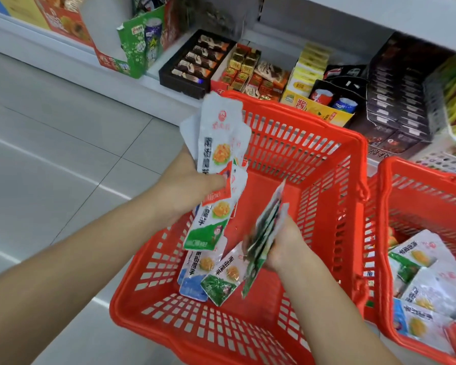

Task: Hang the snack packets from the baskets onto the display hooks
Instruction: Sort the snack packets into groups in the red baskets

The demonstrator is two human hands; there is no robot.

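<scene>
Near basket: we stand over a red basket (263,196); loose packets (208,277) lie on its floor.
Right hand: our right hand (287,243) clamps a blurred bunch of packets (263,233) above them.
Left hand: our left hand (195,180) grips a fan of packets (221,143), higher up.
Second basket: the second basket (432,225), to our right, holds more packets (427,283).
Shelf: boxed sweets (195,64) stand beyond.

Single head-worn view, aimed forward and steeply down over the red basket (221,335).
The wide-angle lens sits close above the red basket, which fills the middle and lower frame (straight lines bow towards the edges). The left forearm (77,262) and right forearm (337,306) reach in from the bottom edge towards it. The low shelf (153,75) lies beyond it, the tiled floor (50,133) to its left, and a second basket (419,177) to its right, cut by the frame edge.
</scene>
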